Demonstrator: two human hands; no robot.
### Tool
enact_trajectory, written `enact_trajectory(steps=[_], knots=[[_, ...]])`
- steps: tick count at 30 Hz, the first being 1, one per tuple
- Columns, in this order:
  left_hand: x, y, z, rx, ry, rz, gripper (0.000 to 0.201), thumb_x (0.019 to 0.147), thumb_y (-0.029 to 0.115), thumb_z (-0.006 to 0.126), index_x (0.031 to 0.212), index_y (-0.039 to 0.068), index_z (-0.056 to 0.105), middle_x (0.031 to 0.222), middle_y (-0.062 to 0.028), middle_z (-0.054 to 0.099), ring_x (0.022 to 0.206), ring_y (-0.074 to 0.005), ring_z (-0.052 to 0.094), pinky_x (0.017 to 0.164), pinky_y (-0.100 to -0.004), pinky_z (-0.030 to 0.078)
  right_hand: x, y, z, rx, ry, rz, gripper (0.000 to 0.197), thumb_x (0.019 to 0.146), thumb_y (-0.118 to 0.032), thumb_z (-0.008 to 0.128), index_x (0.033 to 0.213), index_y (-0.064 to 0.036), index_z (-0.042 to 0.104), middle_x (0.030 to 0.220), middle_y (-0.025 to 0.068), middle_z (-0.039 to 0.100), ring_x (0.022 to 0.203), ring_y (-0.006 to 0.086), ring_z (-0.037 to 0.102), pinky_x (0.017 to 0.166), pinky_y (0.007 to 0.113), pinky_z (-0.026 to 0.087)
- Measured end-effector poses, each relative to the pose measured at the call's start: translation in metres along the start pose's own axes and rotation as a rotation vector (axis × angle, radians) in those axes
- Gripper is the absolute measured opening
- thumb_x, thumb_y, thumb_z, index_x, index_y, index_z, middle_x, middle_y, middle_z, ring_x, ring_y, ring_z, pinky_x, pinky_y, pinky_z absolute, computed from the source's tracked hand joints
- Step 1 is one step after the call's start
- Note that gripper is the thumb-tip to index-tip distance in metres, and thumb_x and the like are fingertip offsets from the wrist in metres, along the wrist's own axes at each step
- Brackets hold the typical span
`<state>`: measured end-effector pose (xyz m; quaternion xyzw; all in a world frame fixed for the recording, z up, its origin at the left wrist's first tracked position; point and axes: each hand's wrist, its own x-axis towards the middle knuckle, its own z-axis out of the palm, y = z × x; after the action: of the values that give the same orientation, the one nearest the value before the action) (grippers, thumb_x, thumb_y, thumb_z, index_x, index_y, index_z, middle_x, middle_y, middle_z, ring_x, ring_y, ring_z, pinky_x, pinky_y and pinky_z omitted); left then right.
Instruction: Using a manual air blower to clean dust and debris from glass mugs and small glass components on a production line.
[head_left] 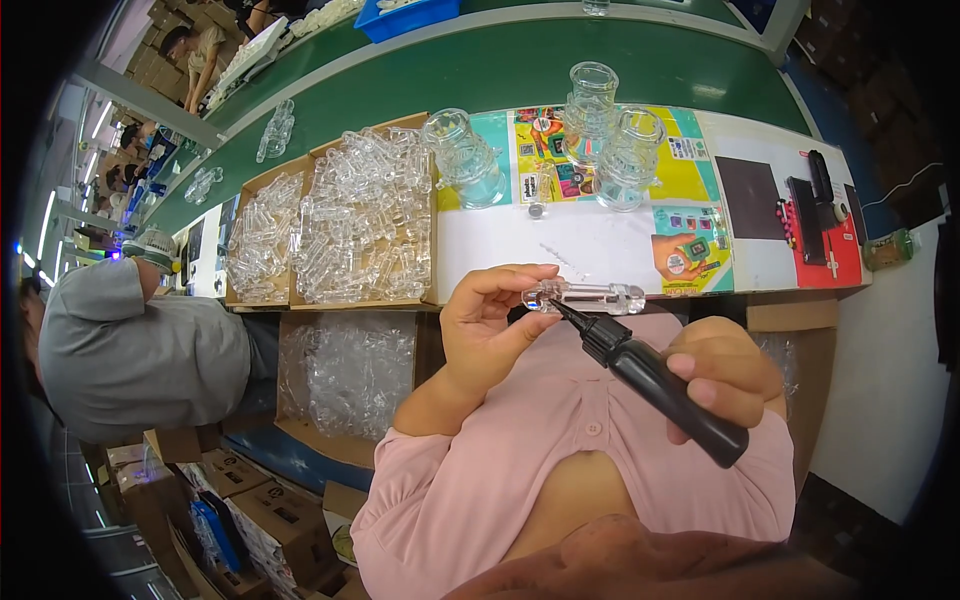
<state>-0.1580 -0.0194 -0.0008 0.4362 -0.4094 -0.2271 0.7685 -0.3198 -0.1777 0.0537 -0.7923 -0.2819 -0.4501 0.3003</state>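
Note:
Between the thumb and fingers of my left hand (492, 318) is one end of a clear plastic tube-shaped part (605, 298), held level just off the table's near edge. My right hand (722, 378) is wrapped round a black squeeze bottle (655, 385) with a narrow nozzle. The bottle slants up to the left, and its tip meets or nearly meets the clear part beside my left fingertips; contact cannot be made out. On the white work surface just beyond lies a small clear piece (565, 258).
Cardboard trays (433, 225) heaped with clear parts stand to the left. Clear cup-like assemblies (470, 165) stand ahead on printed sheets. A phone (806, 220) lies on a red sheet at right. Another person (150, 345) sits at left; a bag-filled carton (350, 375) is below the table.

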Motion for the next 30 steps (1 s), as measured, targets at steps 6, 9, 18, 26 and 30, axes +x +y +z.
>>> enact_trajectory(steps=[6,9,18,26,30], knots=[[0.002,0.006,0.007,-0.068,0.07,-0.152,0.039,0.067,-0.002,0.072,0.097,0.0,0.049,0.102,-0.0197,0.058,0.092,-0.024,0.06,0.081,-0.0324,0.051,-0.002,-0.005,-0.002,0.139,0.064,0.227,0.053,0.067,-0.012,0.073,0.111,-0.0025,0.046,0.104,0.0166,0.053,0.076,0.0275,0.057,0.065,0.036,0.047],[0.001,0.007,0.007,-0.078,0.07,-0.187,0.04,0.066,-0.001,0.073,0.097,0.0,0.049,0.101,-0.0194,0.058,0.09,-0.0237,0.061,0.08,-0.0319,0.051,-0.006,0.009,-0.001,0.068,0.083,0.085,0.047,0.07,-0.024,0.075,0.101,0.001,0.049,0.096,0.016,0.056,0.07,0.0214,0.058,0.058,0.029,0.05],[0.001,0.001,0.001,-0.114,0.011,-0.171,0.035,0.071,-0.009,0.066,0.1,0.0,0.048,0.108,-0.019,0.055,0.098,-0.0215,0.056,0.086,-0.0312,0.047,-0.001,0.011,0.001,0.001,0.017,-0.067,0.036,0.073,-0.013,0.069,0.099,0.0046,0.05,0.097,0.0211,0.055,0.061,0.0221,0.056,0.049,0.03,0.046],[-0.002,-0.004,0.001,0.203,0.085,0.103,0.037,0.067,-0.004,0.072,0.097,0.0,0.05,0.101,-0.0185,0.057,0.095,-0.0247,0.057,0.086,-0.034,0.045,-0.002,0.015,0.016,-0.048,0.04,-0.216,0.028,0.07,-0.001,0.06,0.094,0.0074,0.05,0.09,0.023,0.054,0.054,0.0209,0.052,0.042,0.028,0.039],[0.001,-0.002,-0.003,0.447,0.037,0.249,0.037,0.066,-0.006,0.071,0.097,0.0,0.052,0.1,-0.0184,0.057,0.094,-0.0258,0.058,0.084,-0.0332,0.046,-0.004,0.014,0.022,-0.131,0.051,-0.276,0.026,0.07,-0.003,0.059,0.093,0.0072,0.051,0.088,0.0215,0.054,0.055,0.0199,0.051,0.041,0.028,0.038]])
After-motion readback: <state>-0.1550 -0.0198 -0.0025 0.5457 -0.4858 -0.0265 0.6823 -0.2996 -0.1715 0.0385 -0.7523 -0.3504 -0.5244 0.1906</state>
